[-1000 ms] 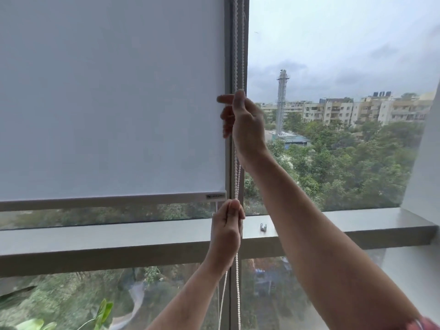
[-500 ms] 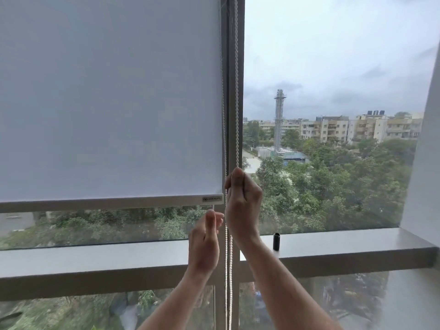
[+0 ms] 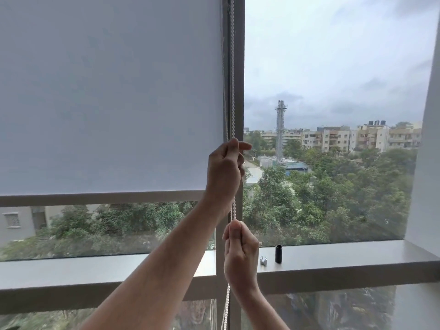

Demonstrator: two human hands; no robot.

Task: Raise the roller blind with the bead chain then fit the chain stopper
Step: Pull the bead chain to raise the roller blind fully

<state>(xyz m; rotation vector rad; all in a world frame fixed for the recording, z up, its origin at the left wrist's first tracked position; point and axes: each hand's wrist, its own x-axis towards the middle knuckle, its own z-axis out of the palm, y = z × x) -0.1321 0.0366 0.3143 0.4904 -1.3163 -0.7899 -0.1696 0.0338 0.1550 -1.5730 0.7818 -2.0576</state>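
Observation:
The grey roller blind covers the left pane, and its bottom bar hangs a little above the window sill. A white bead chain runs down the window frame between the panes. My left hand is shut on the chain high up, beside the blind's lower right corner. Below it, my right hand is shut on the same chain at sill height. A small clear chain stopper lies on the sill just right of my right hand.
A black cylinder stands upright on the sill next to the stopper. The dark window frame post is behind the chain. A white wall closes off the right side. Trees and buildings lie beyond the glass.
My right hand came down the chain from head height to sill height. My left hand let go low down and now grips the chain above the right. The gap under the blind looks larger.

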